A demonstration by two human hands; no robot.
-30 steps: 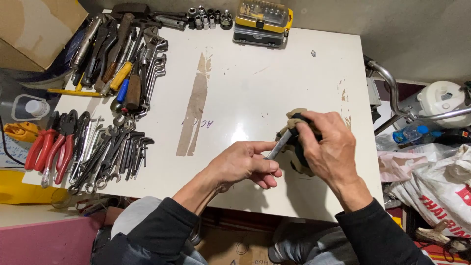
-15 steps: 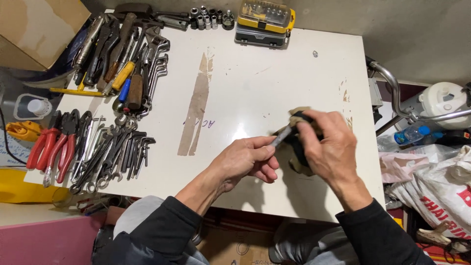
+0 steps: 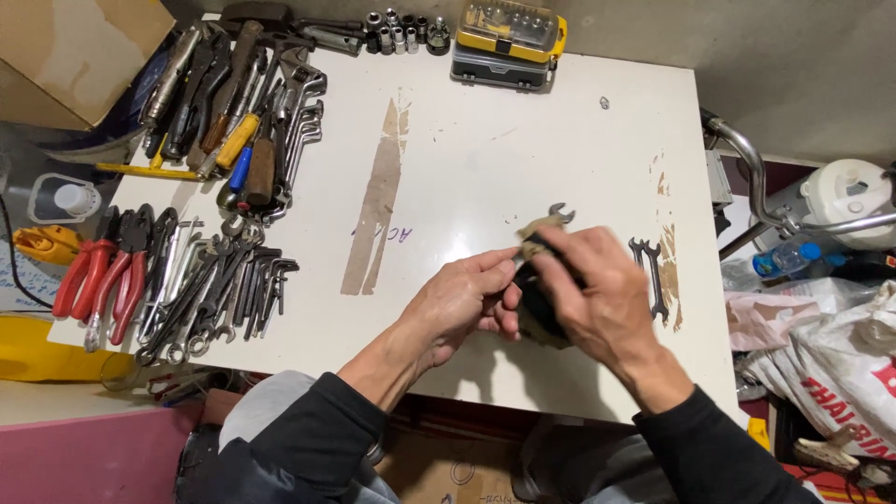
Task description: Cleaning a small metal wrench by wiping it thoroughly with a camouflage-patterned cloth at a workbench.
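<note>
Over the near right part of the white table (image 3: pixel 485 140), my left hand (image 3: pixel 459 303) pinches the shaft of a small open-ended wrench (image 3: pixel 558 215); only the wrench's jaw shows, poking out beyond the fingers. My right hand (image 3: pixel 597 294) is closed on a dirty tan and black cloth (image 3: pixel 534 313) that wraps around the wrench. Most of the wrench is hidden by the cloth and fingers. Another dark wrench (image 3: pixel 651 271) lies flat on the table just right of my right hand.
Red-handled pliers (image 3: pixel 98 275), several wrenches and hex keys (image 3: pixel 219 289) lie at the left. Hammers and screwdrivers (image 3: pixel 233 103) fill the far left corner. Sockets (image 3: pixel 401 33) and a yellow bit case (image 3: pixel 509 37) stand at the back. Bags (image 3: pixel 821 364) sit right.
My right hand has slid the cloth along the wrench toward its jaw, and the view has shifted. A second wrench on the table beside my right hand has come into sight.
</note>
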